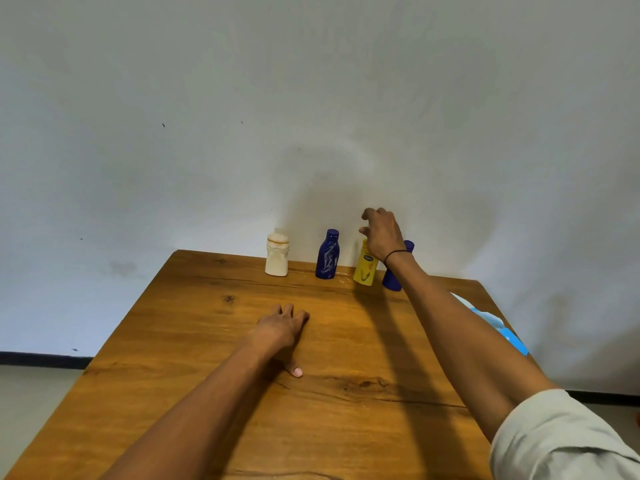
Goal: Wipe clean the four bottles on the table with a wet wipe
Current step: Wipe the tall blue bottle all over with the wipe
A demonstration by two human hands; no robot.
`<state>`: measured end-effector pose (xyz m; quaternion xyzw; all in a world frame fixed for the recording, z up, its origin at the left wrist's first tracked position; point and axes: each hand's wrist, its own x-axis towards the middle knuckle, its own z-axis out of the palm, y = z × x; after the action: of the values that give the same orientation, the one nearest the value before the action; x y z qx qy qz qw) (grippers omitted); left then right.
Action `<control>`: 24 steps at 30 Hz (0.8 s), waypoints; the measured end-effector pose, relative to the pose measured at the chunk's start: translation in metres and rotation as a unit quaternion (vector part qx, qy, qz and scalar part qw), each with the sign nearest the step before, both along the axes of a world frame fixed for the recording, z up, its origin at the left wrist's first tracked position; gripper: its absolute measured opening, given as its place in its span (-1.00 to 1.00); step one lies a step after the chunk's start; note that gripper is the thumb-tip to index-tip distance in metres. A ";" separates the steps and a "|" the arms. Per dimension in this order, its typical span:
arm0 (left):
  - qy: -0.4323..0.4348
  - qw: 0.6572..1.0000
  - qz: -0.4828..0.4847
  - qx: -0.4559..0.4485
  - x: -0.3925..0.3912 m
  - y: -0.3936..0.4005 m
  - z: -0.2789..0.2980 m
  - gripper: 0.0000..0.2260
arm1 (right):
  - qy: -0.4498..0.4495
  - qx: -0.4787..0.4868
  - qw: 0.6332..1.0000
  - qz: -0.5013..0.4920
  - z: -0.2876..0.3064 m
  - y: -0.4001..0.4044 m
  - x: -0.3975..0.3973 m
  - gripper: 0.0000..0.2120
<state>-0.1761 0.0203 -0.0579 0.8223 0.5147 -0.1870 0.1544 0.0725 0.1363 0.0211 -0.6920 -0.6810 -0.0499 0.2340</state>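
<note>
Four bottles stand in a row along the far edge of the wooden table (194, 341): a cream bottle (277, 256) at the left, a dark blue bottle (328, 255), a yellow bottle (365, 268), and another dark blue bottle (393, 278) mostly hidden behind my right wrist. My right hand (381, 233) hovers just above the yellow bottle's top, fingers spread and curled, holding nothing that I can see. My left hand (282, 329) lies flat on the table's middle, palm down, fingers apart. A blue and white wet wipe pack (498, 323) lies at the right edge, partly behind my right forearm.
A white wall rises right behind the bottles. The table's left and right edges drop to a pale floor with a dark skirting strip. My right forearm crosses the table's right side diagonally.
</note>
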 end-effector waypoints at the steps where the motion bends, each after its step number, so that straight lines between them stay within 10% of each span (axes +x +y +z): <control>1: 0.001 1.000 0.000 -0.003 0.001 0.000 0.001 0.17 | 0.003 0.004 1.000 0.015 0.003 0.002 -0.006 -0.70; 18: -0.038 0.999 0.016 0.006 -0.009 -0.003 -0.004 0.14 | 0.017 -0.114 0.992 0.046 0.001 0.027 -0.059 -0.70; 24: -0.283 0.949 0.140 0.015 -0.033 -0.022 -0.020 -0.14 | 0.073 -0.079 0.992 0.072 0.032 0.001 -0.055 -0.68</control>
<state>-0.2089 -0.0020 -0.0782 0.7636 0.5622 0.0843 0.3062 0.0173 0.1375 0.0529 -0.6596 -0.7116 0.0718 0.2309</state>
